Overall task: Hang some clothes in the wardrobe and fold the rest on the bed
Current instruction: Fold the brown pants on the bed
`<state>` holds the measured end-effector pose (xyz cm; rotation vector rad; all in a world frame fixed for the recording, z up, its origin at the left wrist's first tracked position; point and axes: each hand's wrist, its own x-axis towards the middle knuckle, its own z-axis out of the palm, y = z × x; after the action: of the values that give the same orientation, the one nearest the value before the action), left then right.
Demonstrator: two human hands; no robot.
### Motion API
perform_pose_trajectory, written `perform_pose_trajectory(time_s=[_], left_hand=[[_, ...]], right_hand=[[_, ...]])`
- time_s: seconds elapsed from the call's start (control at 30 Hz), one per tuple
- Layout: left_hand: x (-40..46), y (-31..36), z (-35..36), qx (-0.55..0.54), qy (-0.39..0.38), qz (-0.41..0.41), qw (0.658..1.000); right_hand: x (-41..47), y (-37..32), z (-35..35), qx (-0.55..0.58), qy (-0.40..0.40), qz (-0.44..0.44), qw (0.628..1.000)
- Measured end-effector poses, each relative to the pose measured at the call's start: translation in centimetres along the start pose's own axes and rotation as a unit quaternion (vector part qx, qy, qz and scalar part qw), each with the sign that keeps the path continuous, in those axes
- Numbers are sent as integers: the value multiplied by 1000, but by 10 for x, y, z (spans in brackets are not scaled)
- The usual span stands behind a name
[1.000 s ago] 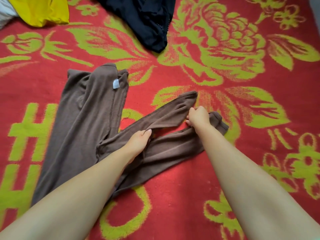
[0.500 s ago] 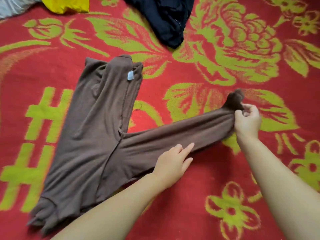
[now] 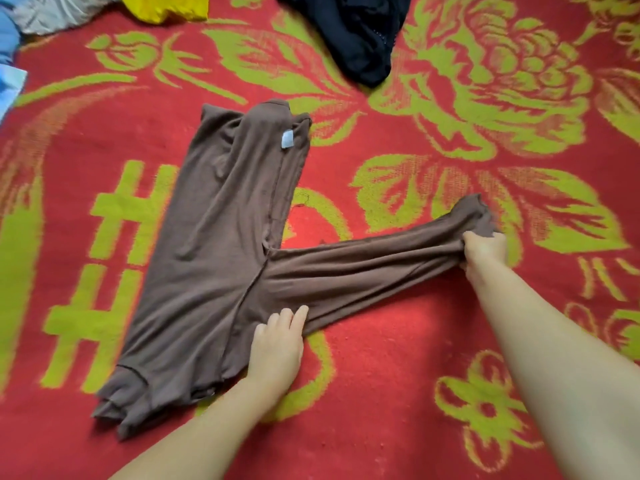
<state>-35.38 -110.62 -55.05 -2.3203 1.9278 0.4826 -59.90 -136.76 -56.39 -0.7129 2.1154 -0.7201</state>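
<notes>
One brown garment point(image 3: 221, 271): right hand point(image 3: 485, 251) grip clamped on its sleeve end, left hand point(image 3: 277, 348) flat (fingers straight) on it.

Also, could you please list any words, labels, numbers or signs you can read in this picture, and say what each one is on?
No text can be read here.
Pale tag on the brown garment: any print is too small and blurred to read.
Blanket: a green pattern of flowers and a blocky, character-like shape at the left; I cannot read it as text.
Dark garment and yellow cloth: no lettering shows.
</notes>
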Motion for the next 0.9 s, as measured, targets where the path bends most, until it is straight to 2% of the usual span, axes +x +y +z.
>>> perform_pose_trajectory(time_s=[0.07, 0.13, 0.23, 0.27, 0.3, 0.4, 0.43, 0.47, 0.5, 0.53, 0.57, 0.6, 0.63, 0.73, 0.77, 0.83, 0.9], left_hand=[[11, -3, 2, -74, -33, -39, 996], [13, -7, 5, -198, -37, -60, 978], [7, -25, -12, -411, -57, -110, 903], [4, -34, -16, -484, -80, -140, 860], [0, -48, -21, -564, -107, -179, 799], [-9, -84, -34, -768, -163, -253, 565], [-10, -98, -37, -799, -153, -275, 512], [-9, -111, -38, -812, -131, -305, 481], [-6, -120, -40, -812, -106, -333, 468], [-4, -130, -40, -803, -84, -355, 472], [-4, -140, -39, -784, -76, -367, 494], [-4, -148, -37, -757, -78, -371, 531], [-6, -156, -35, -718, -82, -366, 587], [-15, -180, -27, -512, -34, -275, 813], [-21, -188, -27, -443, -7, -234, 866], [-32, -204, -31, -340, 12, -176, 924], [-50, -217, -33, -265, -7, -112, 958]], right_hand=[[-6, -19, 3, -2, 10, -52, 999], [-19, -45, 10, 2, -1, -115, 993], [-50, -92, 40, 38, -47, -197, 979], [-63, -108, 53, 43, -62, -219, 973], [-79, -124, 72, 47, -77, -242, 966], [-129, -161, 130, 43, -125, -285, 949], [-148, -168, 152, 50, -171, -284, 942], [-167, -171, 172, 57, -231, -269, 933], [-182, -171, 188, 42, -286, -257, 922], [-197, -166, 203, 0, -328, -258, 909], [-211, -156, 216, -61, -351, -271, 894], [-222, -141, 223, -121, -361, -286, 879], [-230, -123, 226, -167, -362, -299, 867], [-247, -60, 204, -273, -339, -349, 830], [-253, -39, 191, -307, -335, -375, 808], [-269, -1, 162, -366, -329, -439, 752], [-295, 40, 132, -408, -334, -510, 680]])
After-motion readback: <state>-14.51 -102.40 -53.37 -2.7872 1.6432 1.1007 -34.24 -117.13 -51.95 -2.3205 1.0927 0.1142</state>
